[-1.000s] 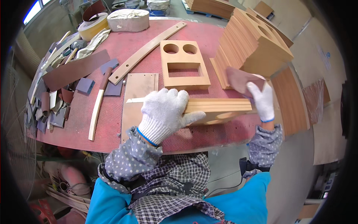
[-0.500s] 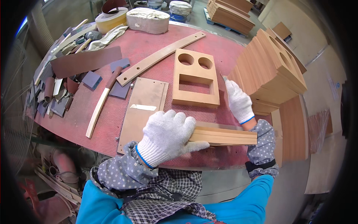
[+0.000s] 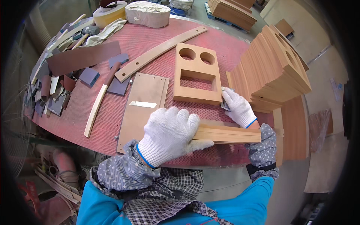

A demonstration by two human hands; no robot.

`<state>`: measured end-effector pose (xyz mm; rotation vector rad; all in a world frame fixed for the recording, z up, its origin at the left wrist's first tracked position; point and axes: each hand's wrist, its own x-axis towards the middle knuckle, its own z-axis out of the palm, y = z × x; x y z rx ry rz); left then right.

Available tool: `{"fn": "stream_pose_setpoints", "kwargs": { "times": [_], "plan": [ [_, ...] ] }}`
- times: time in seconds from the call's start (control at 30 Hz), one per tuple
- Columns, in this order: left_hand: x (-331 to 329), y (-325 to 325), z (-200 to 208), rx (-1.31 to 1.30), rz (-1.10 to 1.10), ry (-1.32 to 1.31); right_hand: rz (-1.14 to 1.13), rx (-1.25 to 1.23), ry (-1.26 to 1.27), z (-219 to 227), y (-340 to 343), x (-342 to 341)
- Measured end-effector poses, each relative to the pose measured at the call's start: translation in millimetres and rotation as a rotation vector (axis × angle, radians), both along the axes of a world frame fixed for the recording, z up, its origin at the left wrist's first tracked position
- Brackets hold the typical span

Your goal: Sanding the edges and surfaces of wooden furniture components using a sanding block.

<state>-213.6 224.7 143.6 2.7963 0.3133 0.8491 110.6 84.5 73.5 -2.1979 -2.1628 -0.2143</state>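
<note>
My left hand [image 3: 170, 135], in a white knit glove, is closed around one end of a long wooden piece [image 3: 228, 134]. Lines run along it as on stacked strips, and its other end points right. My gloved right hand [image 3: 239, 108] pinches a small grey folded sheet [image 3: 224, 105] that looks like sandpaper; most of it is hidden by the fingers. Just beyond that hand lies a wooden block [image 3: 197, 97] with two round holes and one rectangular opening. A flat brown board [image 3: 144, 93] with small holes rests left of it, partly under my left hand.
A tall stack of cut wooden panels [image 3: 270, 71] stands on the right. A drilled wooden bar [image 3: 161, 54], a stick with a brown-wrapped end [image 3: 98, 105] and purple-grey pads [image 3: 89, 77] lie about the red table [image 3: 150, 33]. Scraps and a mallet [image 3: 90, 30] fill its left side.
My right hand has drawn back a little toward me, and the grey sheet now shows at its fingers. My left hand keeps its grip on the wooden piece. The view has shifted slightly.
</note>
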Motion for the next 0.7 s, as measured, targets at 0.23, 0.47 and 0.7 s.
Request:
{"fn": "stream_pose_setpoints", "kwargs": {
  "times": [0.23, 0.47, 0.7],
  "plan": [
    [1.7, 1.6, -4.4, 0.0, -0.01, -0.016, -0.317, -0.257, -0.062, -10.4, -19.2, -7.5],
    [-1.7, -2.5, -4.9, -0.015, -0.009, 0.026, -0.164, -0.095, 0.244, -8.7, -27.7, -10.6],
    [-0.1, -3.5, -5.1, -0.012, -0.013, 0.025, -0.275, 0.104, 0.477, -12.8, -40.4, -17.9]
  ]
}}
